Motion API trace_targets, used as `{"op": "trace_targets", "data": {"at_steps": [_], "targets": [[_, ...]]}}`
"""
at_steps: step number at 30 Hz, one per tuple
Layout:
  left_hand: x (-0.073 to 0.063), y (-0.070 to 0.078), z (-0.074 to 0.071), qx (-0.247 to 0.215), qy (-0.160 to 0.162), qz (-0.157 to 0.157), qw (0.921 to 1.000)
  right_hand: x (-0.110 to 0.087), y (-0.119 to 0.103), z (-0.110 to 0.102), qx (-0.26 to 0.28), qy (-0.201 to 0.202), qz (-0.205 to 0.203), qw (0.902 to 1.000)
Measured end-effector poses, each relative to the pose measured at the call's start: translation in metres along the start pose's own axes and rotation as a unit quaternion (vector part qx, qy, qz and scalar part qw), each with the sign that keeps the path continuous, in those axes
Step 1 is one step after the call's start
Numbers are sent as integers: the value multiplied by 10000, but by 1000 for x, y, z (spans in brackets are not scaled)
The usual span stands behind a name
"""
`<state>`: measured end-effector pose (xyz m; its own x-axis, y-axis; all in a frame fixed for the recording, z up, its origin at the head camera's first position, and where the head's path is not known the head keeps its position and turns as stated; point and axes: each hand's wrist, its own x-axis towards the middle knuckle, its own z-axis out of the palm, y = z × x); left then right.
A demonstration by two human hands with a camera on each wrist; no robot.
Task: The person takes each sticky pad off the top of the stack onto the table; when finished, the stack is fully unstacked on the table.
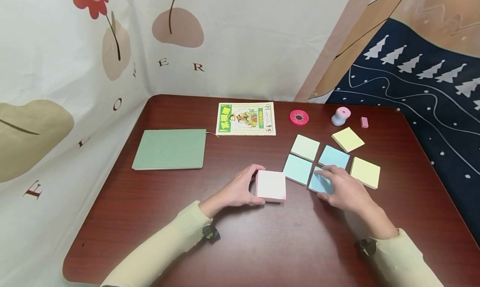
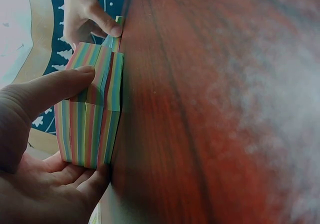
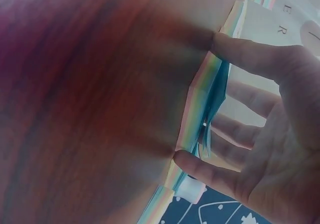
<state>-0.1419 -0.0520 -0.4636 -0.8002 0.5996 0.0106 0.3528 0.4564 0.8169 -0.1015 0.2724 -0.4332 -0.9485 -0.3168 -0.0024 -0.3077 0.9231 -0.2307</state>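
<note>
Left hand (image 1: pixel 240 189): holds the pale pink stack (image 1: pixel 271 186) between thumb and fingers; thumb on one side, fingertips round another; grip as wide as the stack.
Pale pink stack: on the surface (image 1: pixel 240 245), front and centre, left of the other pads; the left wrist view shows striped side edges, several pads deep.
Right hand (image 1: pixel 345 189): spread about as wide as a pad, round the near blue pad (image 1: pixel 318 184); thumb at its front edge, other fingers bent over it. Firmness of hold: cannot tell.
Near blue pad: partly hidden under the right hand; in the right wrist view its edge is striped and some blue sheets stand away from it.
Pads beside it: pale blue pad (image 1: pixel 298 169) just to the left, mint pad (image 1: pixel 305 147) behind that one, far blue pad (image 1: pixel 333 156) behind the near blue pad.
Yellow pads: one far yellow pad (image 1: pixel 348 139) behind the far blue pad, turned at an angle; one near yellow pad (image 1: pixel 367 173) right of the right hand.
Back of surface: booklet (image 1: pixel 245 118) with a printed cover, pink ring (image 1: pixel 299 117), pink-and-blue spool (image 1: pixel 341 116) upright, small pink eraser (image 1: pixel 364 122) to its right.
Left side: green notebook (image 1: pixel 169 149), lying closed, well apart from the pads.
Backdrop: printed cloth (image 1: pixel 243 49) behind the surface.
Wear: pale sleeves (image 1: pixel 161 245) on both arms.
</note>
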Motion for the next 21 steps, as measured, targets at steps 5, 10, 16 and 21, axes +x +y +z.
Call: {"op": "trace_targets", "data": {"at_steps": [5, 10, 16, 21], "targets": [[1, 1, 0, 41, -31, -22, 10000, 0, -1, -1, -59, -41, -29, 10000], [1, 1, 0, 15, -22, -11, 10000, -1, -7, -8, 29, 1, -27, 10000], [1, 1, 0, 87, -24, -9, 10000, 7, -31, -12, 348, 197, -551, 9977], [0, 1, 0, 165, -20, -13, 9999, 20, -63, 3, 860, 341, -1521, 9840]]}}
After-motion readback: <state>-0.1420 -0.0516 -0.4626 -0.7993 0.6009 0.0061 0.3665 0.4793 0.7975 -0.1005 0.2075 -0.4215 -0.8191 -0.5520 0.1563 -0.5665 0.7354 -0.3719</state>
